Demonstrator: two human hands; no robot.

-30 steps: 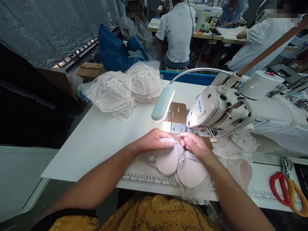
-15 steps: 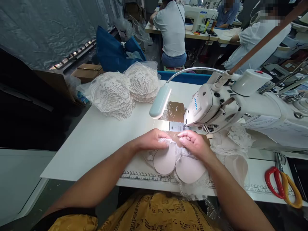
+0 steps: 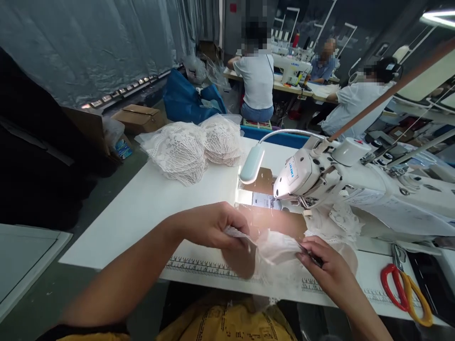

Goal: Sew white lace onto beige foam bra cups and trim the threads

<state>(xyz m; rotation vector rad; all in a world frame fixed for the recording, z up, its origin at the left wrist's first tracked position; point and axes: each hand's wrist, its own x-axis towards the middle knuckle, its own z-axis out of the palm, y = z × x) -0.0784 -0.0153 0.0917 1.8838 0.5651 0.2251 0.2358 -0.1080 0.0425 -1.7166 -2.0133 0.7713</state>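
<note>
A white lace bra with padded cups hangs between my hands, above the near edge of the table, partly blurred. My left hand is closed on its lace edge, thumb and fingers pinching it. One smooth pale cup shows below these fingers. My right hand is closed around a small, thin, dark metal tool, whose tip touches or nearly touches the bra's right side; its exact kind is unclear. Beyond the hands stands a white sewing machine, its needle area lit by a lamp.
Stacked lace cups lie on the white table at the left. More lace pieces sit under the machine arm. Scissors with red and orange handles lie right. A ruler tape runs along the near edge. Co-workers sit beyond.
Both hands have come back from the needle area toward me. My right hand has moved right and down with the metal tool, and the bra has lifted and turned. The camera view has tilted up.
</note>
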